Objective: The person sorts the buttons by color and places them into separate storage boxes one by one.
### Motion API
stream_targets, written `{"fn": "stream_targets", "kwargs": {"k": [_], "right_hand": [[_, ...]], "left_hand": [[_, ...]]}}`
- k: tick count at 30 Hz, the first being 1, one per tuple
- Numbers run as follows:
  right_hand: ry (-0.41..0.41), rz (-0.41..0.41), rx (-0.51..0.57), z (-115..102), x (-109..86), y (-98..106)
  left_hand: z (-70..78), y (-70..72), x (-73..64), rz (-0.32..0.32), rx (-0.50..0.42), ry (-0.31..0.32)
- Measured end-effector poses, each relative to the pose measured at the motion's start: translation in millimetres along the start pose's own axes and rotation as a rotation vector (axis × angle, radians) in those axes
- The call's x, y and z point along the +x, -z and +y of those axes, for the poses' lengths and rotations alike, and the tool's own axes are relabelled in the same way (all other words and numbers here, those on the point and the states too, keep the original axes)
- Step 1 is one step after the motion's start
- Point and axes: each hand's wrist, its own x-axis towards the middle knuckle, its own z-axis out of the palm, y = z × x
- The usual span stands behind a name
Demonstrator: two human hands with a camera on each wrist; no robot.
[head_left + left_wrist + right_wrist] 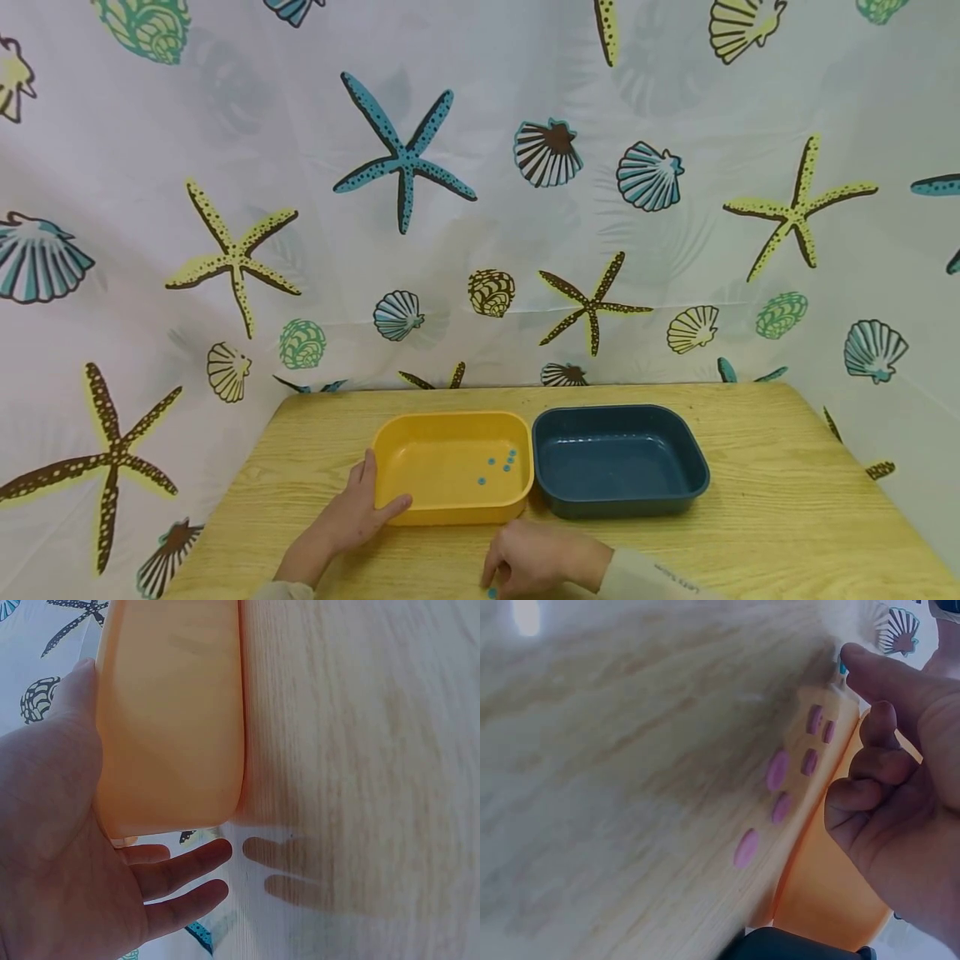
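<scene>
A yellow plastic bin [453, 507] stands on the table, with several small blue discs [482, 481] in its right half. My left hand [352, 508] rests at its front left corner: the thumb lies along the front rim while straight fingers reach along the left wall. In the left wrist view, that hand [67, 847] has its fingers spread beside the bin's end. At the table's near side, my right hand [536, 557] pinches a small blue disc [492, 592] at the fingertips, close to the wood. In the right wrist view its other fingers [881, 766] are curled in.
A dark blue bin [622, 507] stands right beside the yellow one. Several flat pink discs [778, 770] lie on the wood in front of the bins in the right wrist view. A white cloth [480, 217] with starfish and shells hangs behind the table [787, 500].
</scene>
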Motion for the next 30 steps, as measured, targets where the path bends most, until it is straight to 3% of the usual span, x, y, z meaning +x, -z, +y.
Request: {"fn": "stream_targets", "kwargs": {"k": [30], "right_hand": [[0.003, 0.008, 0.015, 2.7, 2.9, -4.0]], "left_hand": [[-1.2, -0.4, 0.2, -0.004, -0.015, 0.008]]}}
